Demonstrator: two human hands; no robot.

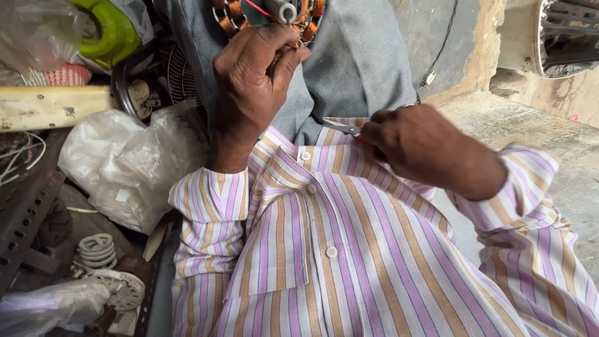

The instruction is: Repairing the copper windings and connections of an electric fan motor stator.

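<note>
My left hand [256, 81] reaches up and grips the lower edge of a motor stator with copper windings [234, 14] resting on my grey-trousered lap [349, 68]. My right hand [418, 146] is closed around a small pair of pliers [342, 126] with red handles, its metal jaws pointing left toward my left hand. Both arms wear a striped shirt of white, purple and tan [349, 249]. The stator's top is cut off by the frame edge.
Crumpled clear plastic bags [131, 165] lie at the left. A green plastic part [112, 31], a cream bar [50, 106], a perforated metal angle [22, 212] and round fan parts [115, 284] clutter the left. Concrete floor [549, 143] is on the right.
</note>
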